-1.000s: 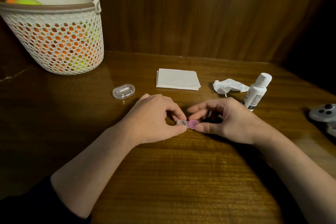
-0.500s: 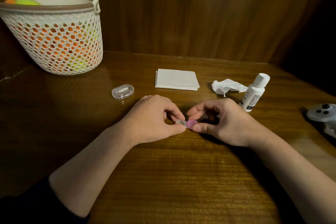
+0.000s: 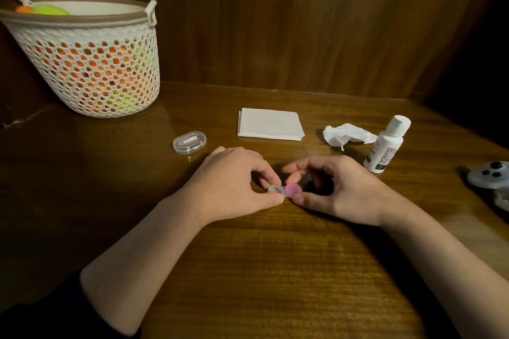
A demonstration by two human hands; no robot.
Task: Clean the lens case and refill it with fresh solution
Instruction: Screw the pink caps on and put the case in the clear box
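Note:
A small lens case (image 3: 285, 190) lies on the wooden table (image 3: 275, 270) between my hands, with a clear well on its left and a pink cap on its right. My left hand (image 3: 234, 181) pinches the clear end between thumb and forefinger. My right hand (image 3: 341, 187) grips the pink cap with thumb and fingertips. A white solution bottle (image 3: 387, 144) with its cap on stands to the right, behind my right hand. A folded white tissue stack (image 3: 270, 124) and a crumpled tissue (image 3: 348, 133) lie further back.
A small clear plastic box (image 3: 190, 142) rests left of the tissues. A white perforated basket (image 3: 88, 60) holding orange and green items stands at the back left. A grey controller (image 3: 493, 179) sits at the right edge. Wooden panelling rises behind the table.
Both hands stay on the lens case at the same spot. My right fingers have shifted slightly around the pink cap.

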